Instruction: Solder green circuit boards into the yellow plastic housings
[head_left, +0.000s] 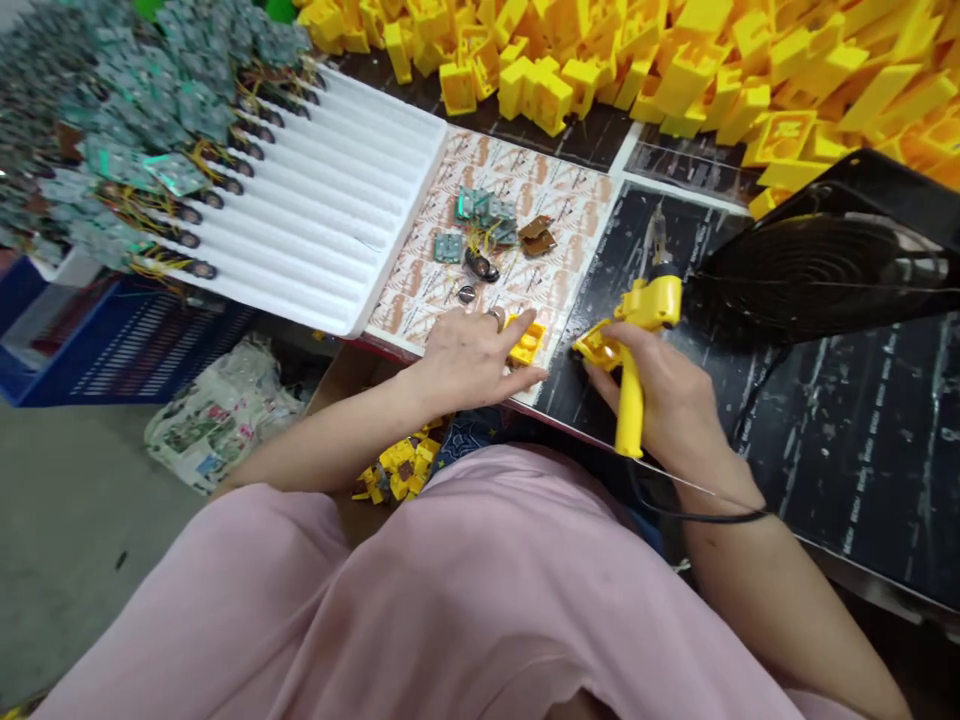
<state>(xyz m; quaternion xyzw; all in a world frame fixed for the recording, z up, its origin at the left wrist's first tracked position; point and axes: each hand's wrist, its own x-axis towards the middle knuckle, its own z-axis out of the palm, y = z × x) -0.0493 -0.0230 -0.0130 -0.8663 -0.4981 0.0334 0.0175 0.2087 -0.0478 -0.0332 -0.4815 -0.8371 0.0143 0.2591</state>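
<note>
My left hand point(474, 358) rests at the front edge of the patterned board, its thumb and a finger around a small yellow plastic housing point(529, 343). In my right hand point(671, 390) is a yellow pistol-shaped soldering gun point(632, 405). Its black collar and metal tip point away from me, and a thin wire runs from the handle's lower end. Another yellow part, perhaps the trigger, is by my right fingertips. Beyond my left hand lie small green circuit boards point(487, 212), brown pieces point(537, 236), round black parts with wires point(480, 265) and a small round disc point(466, 294).
Yellow housings point(540, 90) heap up along the back. A ridged white foam tray point(337, 190) bears many wired circuit boards point(142, 130) at left, above a blue crate point(157, 330). A black fan point(810, 260) stands at right. More yellow pieces point(405, 465) lie below the table edge.
</note>
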